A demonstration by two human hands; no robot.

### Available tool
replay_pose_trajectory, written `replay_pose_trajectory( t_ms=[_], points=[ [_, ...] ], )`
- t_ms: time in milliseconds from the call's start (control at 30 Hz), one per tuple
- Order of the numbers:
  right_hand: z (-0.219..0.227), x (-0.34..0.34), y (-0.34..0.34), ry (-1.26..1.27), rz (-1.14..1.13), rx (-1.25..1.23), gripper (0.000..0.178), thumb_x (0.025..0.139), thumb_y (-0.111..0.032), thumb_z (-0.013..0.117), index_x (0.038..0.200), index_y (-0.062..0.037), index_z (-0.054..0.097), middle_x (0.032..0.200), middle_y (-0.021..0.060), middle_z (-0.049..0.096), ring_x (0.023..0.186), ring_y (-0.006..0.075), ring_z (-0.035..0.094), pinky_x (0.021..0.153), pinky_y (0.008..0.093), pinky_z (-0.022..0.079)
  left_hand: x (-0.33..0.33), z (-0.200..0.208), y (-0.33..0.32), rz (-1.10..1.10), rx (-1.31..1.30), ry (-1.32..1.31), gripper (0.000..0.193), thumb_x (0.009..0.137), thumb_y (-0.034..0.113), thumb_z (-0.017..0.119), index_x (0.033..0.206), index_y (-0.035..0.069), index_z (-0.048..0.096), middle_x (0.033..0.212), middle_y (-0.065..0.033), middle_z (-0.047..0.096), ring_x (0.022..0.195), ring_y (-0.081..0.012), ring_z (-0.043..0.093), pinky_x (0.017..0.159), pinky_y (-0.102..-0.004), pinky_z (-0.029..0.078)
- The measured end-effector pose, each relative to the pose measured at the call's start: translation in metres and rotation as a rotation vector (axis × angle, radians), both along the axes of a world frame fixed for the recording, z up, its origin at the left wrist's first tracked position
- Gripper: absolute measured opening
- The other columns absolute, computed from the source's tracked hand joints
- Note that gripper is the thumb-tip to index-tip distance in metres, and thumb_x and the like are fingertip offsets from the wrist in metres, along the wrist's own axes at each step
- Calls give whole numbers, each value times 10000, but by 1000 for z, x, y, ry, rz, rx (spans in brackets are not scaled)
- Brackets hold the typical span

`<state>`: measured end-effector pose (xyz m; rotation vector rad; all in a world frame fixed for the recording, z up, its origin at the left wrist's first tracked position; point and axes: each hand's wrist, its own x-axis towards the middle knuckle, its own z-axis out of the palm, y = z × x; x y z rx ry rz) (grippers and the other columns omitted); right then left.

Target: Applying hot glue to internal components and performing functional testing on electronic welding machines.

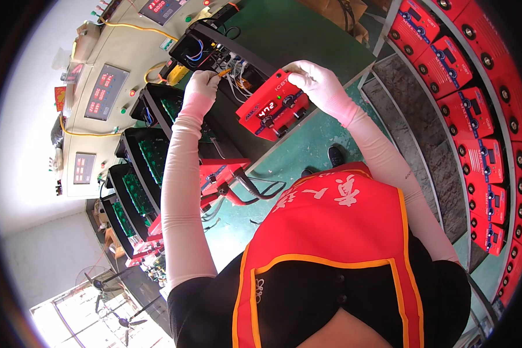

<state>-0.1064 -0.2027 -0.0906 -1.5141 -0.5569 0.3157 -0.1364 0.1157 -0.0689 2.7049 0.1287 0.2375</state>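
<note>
In white gloves and pale sleeves, both my hands are raised over the bench. My left hand (pixel 200 93) is closed on a slim yellow tool (pixel 224 73), its tip pointing at the wiring (pixel 238 78) of an open welding machine (pixel 211 51). Too little of the tool shows to tell its exact kind. My right hand (pixel 320 87) grips the upper right corner of a red front panel (pixel 267 110), fingers at its top edge. The panel is tilted toward me, with a lit digital display, a green light, and knobs. White wires run behind it into the machine.
Several open black machine housings with green circuit boards (pixel 138 162) line the left. Behind them stands a test console (pixel 107 93) with lit meters and yellow cables. Finished red machines (pixel 467 116) fill the racks at right. Another red panel (pixel 220 180) hangs nearer me, cables dangling.
</note>
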Motion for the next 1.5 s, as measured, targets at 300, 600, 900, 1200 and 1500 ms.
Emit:
replay_pose_trajectory(
  t_ms=[300, 600, 900, 1200, 1500],
  points=[
    [-2, 1, 1, -34, -43, 9, 265, 954, -189, 621, 1130, 7, 641, 991, 66, 696, 885, 106, 625, 832, 260, 501, -1, 6, -7, -2, -35, -54, 187, 857, 163, 674, 981, 23, 686, 959, -153, 640, 920, -315, 625, 837, -361, 495],
    [-3, 1, 2, 28, -28, 10, 275, 955, -186, 622, 1142, 14, 629, 1051, 75, 687, 957, 114, 622, 889, 261, 489, -1, -1, -2, 38, -25, -3, 218, 883, 206, 629, 949, 13, 703, 969, -197, 652, 955, -363, 620, 862, -402, 489],
    [0, 2, -1, 14, -15, 11, 276, 958, -182, 620, 1146, 20, 624, 1037, 76, 686, 957, 108, 621, 891, 259, 486, -2, 12, -15, 80, -74, 56, 205, 878, 195, 639, 942, 10, 700, 955, -179, 661, 916, -334, 635, 822, -381, 501],
    [-1, 1, 0, 22, -30, 29, 256, 947, -152, 631, 1138, 19, 629, 1027, 67, 688, 939, 101, 619, 878, 251, 488, 0, 7, -10, 72, -63, 53, 213, 876, 207, 652, 985, 26, 677, 988, -154, 635, 922, -316, 628, 835, -366, 499],
    [6, -2, 2, 65, -19, 37, 238, 948, -139, 631, 1134, 8, 635, 1019, 45, 682, 918, 84, 606, 852, 240, 489, -3, -2, 2, 36, -37, 26, 190, 880, 172, 643, 963, 6, 684, 973, -187, 634, 916, -354, 615, 833, -388, 495]
  ],
)
